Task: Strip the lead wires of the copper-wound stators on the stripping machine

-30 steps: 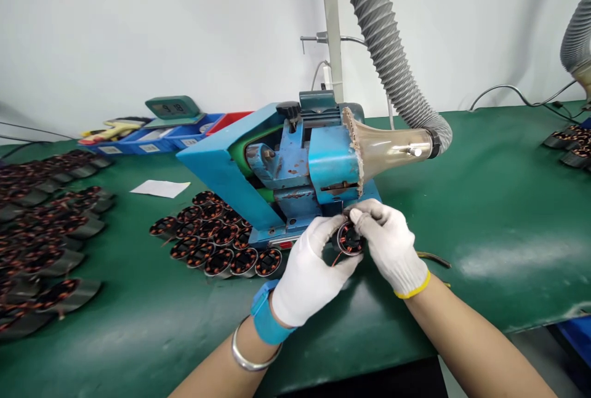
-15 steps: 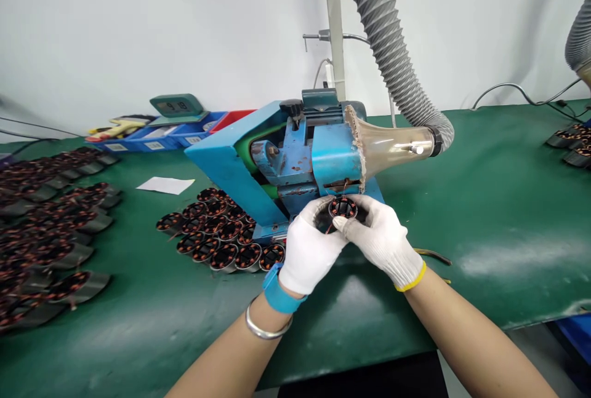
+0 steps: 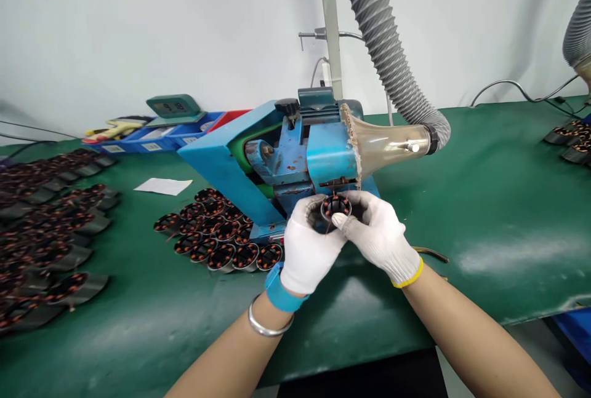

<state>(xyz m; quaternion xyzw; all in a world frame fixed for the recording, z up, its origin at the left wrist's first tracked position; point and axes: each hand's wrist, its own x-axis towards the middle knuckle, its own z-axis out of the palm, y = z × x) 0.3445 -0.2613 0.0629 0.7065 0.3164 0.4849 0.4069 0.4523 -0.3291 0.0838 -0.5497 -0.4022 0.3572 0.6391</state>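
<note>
A round black motor part (image 3: 336, 208) with copper windings sits between my two white-gloved hands, in front of a blue machine (image 3: 330, 155). My left hand (image 3: 308, 244) wraps round its left side. From the right, my right hand (image 3: 376, 232) grips it, thumb across the near rim. Thin wires stick up from the part close to the slot under the machine's blue cover. Several similar motor parts (image 3: 220, 256) stand grouped on the green table (image 3: 462, 201), left of my left hand.
Many more motor parts (image 3: 76, 287) line the far left. Blue bins (image 3: 173, 136), a digital clock (image 3: 173, 106) and a paper slip (image 3: 163, 186) lie behind. A clear funnel (image 3: 388, 143) joins a grey hose (image 3: 388, 35) at the machine's right.
Both hands have shifted slightly left with the motor part relative to the machine, and the slot under the blue cover shows more. The whole view has moved a little.
</note>
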